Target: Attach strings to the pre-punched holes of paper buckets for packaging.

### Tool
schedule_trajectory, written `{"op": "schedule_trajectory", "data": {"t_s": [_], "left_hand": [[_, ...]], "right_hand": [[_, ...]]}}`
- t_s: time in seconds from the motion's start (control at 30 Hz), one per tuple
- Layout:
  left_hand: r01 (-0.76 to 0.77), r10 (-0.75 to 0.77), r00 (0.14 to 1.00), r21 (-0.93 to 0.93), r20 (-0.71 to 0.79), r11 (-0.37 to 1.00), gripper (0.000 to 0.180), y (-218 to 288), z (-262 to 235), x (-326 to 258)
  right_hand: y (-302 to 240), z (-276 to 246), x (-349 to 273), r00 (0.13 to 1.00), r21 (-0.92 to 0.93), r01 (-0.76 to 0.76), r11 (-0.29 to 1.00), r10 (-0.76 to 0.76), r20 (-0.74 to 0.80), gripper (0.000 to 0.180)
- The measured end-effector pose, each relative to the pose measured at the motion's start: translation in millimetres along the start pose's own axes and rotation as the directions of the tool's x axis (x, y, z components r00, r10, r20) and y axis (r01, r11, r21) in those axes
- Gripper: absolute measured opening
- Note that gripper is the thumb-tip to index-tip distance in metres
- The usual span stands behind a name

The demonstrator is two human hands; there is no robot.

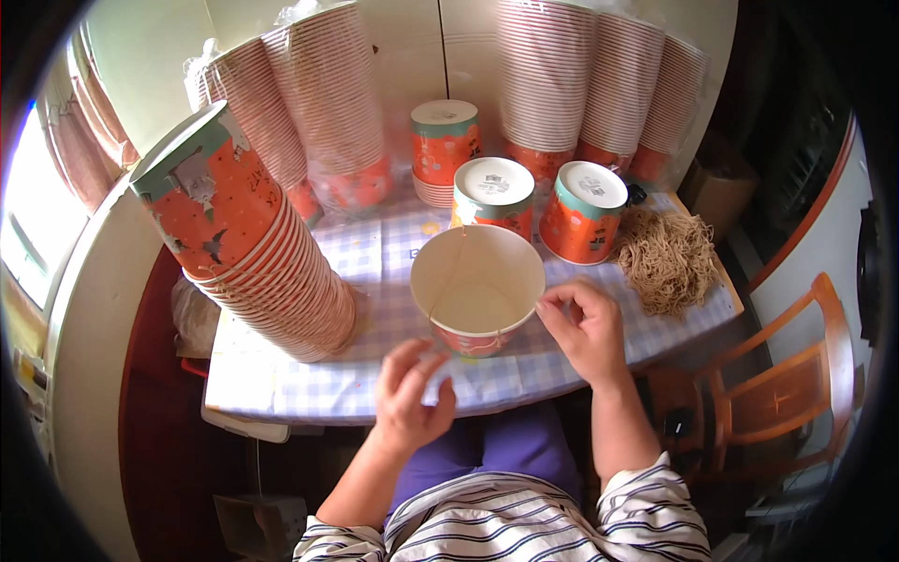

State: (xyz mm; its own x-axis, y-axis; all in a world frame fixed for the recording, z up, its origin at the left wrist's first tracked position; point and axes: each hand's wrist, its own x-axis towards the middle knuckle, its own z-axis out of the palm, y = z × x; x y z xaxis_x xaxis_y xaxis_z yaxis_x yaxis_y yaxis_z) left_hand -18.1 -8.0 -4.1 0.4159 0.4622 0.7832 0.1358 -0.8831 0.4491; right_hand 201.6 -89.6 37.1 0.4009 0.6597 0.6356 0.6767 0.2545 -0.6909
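Observation:
An open paper cup, orange outside and cream inside, stands upright on the checked tablecloth in front of me. A thin string runs across its mouth. My right hand pinches the string at the cup's right rim. My left hand hovers just below and left of the cup, fingers curled as if pinching the string's other end; the string there is too thin to see.
A tall leaning stack of orange cups lies at left. Three upturned cups stand behind the open one. Wrapped cup stacks line the back wall. A pile of tan strings lies at right. A wooden chair stands by the table.

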Motion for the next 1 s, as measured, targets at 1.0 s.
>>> {"op": "schedule_trajectory", "data": {"t_s": [1.0], "left_hand": [[0.017, 0.006, 0.961, -0.081, 0.275, 0.997, 0.030, -31.6, -3.0, 44.1]], "right_hand": [[72.8, -41.3, 21.1, 0.927, -0.265, 0.174, 0.949, -0.067, 0.369, 0.015]]}}
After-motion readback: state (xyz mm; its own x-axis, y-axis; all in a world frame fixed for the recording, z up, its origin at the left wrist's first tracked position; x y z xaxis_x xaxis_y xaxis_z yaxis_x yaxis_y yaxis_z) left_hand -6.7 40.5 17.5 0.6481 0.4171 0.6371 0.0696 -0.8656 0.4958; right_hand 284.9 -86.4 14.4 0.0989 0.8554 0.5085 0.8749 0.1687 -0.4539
